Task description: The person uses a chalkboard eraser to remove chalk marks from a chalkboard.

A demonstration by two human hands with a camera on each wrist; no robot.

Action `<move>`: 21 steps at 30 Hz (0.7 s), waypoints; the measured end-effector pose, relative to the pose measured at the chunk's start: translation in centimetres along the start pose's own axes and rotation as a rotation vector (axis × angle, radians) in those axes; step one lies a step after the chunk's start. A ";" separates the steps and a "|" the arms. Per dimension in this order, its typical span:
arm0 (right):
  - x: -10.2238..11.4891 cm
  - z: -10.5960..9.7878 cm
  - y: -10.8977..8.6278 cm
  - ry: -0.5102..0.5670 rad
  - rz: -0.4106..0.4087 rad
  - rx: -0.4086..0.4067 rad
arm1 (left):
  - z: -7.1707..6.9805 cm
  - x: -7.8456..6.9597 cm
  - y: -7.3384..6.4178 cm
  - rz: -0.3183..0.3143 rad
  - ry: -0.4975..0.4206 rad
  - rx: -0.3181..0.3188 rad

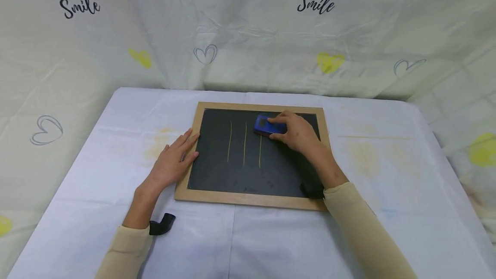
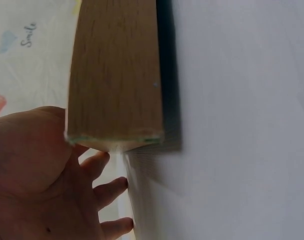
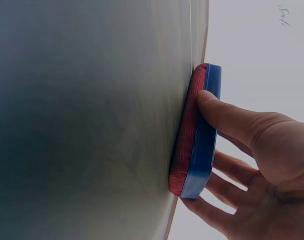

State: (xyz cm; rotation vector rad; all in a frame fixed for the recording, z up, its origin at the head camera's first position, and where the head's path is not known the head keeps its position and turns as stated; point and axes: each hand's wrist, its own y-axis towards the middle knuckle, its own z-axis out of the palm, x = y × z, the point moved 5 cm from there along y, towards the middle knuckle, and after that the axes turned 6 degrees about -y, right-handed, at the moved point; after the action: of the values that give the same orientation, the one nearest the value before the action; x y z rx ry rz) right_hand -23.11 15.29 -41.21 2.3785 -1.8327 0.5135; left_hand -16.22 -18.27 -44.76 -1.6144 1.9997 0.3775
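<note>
A chalkboard (image 1: 221, 178) in a light wooden frame (image 1: 248, 199) lies flat, with three thin yellow chalk lines (image 1: 245, 145) on it. My right hand (image 1: 300, 133) grips a blue board eraser (image 1: 266, 128) by its sides, thumb on the near side, over the top of the rightmost line. In the right wrist view the eraser (image 3: 202, 145) has its red pad (image 3: 184, 140) down against the board. My left hand (image 1: 170, 165) rests at the frame's left edge, fingers stretched out, fingertips touching the wood. The left wrist view shows the frame's thick side (image 2: 114, 70) beside that hand.
The board lies on a table with a white cloth (image 1: 263, 244) that bears faint yellowish stains. A printed curtain (image 1: 263, 51) with hearts and "Smile" lettering hangs behind. Black wrist-worn pieces stick out at both sleeves, such as the left one (image 1: 162, 224).
</note>
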 end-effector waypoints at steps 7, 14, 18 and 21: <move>0.3 0.1 -1.1 0.014 -0.031 -0.007 | -0.1 -0.2 0.0 0.008 -0.006 -0.002; 0.5 0.4 -1.9 0.019 -0.037 0.009 | -0.2 -0.2 -0.1 0.013 -0.006 0.001; 0.6 0.5 -2.4 0.016 -0.040 0.017 | -0.1 -0.2 -0.1 0.011 -0.008 0.001; 0.7 0.5 -2.8 0.006 -0.044 0.025 | -0.1 -0.4 -0.2 0.009 -0.012 0.001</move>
State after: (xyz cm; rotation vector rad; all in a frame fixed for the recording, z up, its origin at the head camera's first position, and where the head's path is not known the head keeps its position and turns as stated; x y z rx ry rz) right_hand -20.21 15.26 -41.07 2.4244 -1.7783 0.5408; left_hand -16.05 -18.09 -44.45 -1.5993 1.9979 0.3883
